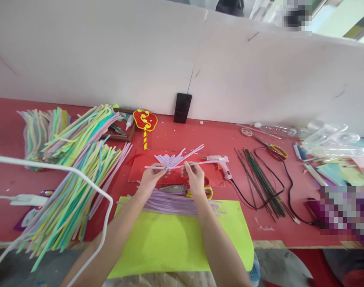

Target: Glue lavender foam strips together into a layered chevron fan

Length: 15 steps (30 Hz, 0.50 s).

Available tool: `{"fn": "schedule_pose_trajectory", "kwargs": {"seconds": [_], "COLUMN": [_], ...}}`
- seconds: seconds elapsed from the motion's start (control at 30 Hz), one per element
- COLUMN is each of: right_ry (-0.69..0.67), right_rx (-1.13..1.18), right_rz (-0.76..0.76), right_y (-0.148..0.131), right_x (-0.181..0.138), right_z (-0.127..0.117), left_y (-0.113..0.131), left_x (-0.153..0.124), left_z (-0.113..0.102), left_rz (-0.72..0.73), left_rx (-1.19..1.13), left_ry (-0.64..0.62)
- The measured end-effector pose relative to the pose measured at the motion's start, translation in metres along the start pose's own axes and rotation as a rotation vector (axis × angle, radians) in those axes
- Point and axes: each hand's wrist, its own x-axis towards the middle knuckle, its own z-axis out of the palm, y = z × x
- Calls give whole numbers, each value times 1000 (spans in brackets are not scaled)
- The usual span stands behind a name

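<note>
A fan-shaped piece of lavender pipe cleaners (170, 160), bent in nested Vs, stands up above the table between my hands. My left hand (153, 175) pinches its lower left part. With fingers closed, my right hand (195, 177) grips a lavender pipe cleaner (210, 162) that sticks out to the right. Just below lie scissors (173, 189) with yellow-and-red handles, partly hidden by my right hand. A row of loose lavender pipe cleaners (170, 204) rests beneath my wrists on a yellow-green sheet (173, 243). Right of my hands is a pink glue gun (225, 165).
Bundles of multicoloured pipe cleaners (71, 191) cover the left side, with a white cable (92, 185) crossing in front. A red-yellow fan (145, 120) and a phone (182, 107) are at the back. Dark stems (261, 183), another pair of scissors (268, 146) and plastic bottles (331, 139) lie right.
</note>
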Motion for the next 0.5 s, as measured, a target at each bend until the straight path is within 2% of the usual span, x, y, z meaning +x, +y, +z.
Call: {"fn": "schedule_pose_trajectory", "kwargs": {"seconds": [0.1,0.27,0.5], "right_ry": [1,-38,-17], "right_rx": [-65,-63,-48], "right_rz": [-14,-20,-12], "right_y": [1,4,4], "right_x": [-1,0,1], "right_z": [0,-1,-3], "left_y": [-3,-5,-4], "left_x": [3,4,4], "left_z": [-2,-3,-1], "left_rz": [-1,-9,-33], "left_rx": [-39,-88,-73], "left_ry": [24,39,42]}}
